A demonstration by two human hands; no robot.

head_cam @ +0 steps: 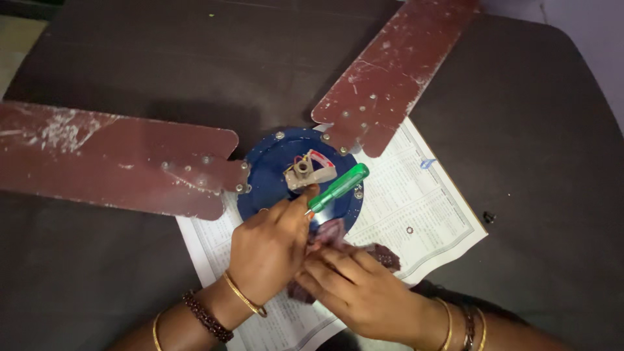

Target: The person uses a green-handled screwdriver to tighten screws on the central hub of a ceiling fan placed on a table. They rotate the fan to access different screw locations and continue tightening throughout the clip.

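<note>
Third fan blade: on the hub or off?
Cannot tell. The hands cover that side of the blue hub; two maroon blades are bolted on.

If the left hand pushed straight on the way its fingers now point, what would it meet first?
Probably the tan bracket at the middle of the blue hub. The left hand, gripping the green screwdriver, points up toward it; depth is unclear.

Printed sheet (422, 201), small screw (489, 217), dark table (552, 130)

Left hand (270, 250) gripping green-handled screwdriver (338, 188), handle angled up-right past fingertips, over blue ceiling-fan motor housing (273, 172). Right hand (357, 286) w/ fingers (325, 260) pressed on third maroon blade (383, 255), just under left knuckles. Two maroon blades (117, 156) bolted on, spreading left & up-right. Printed sheet (422, 208) beneath.
</note>
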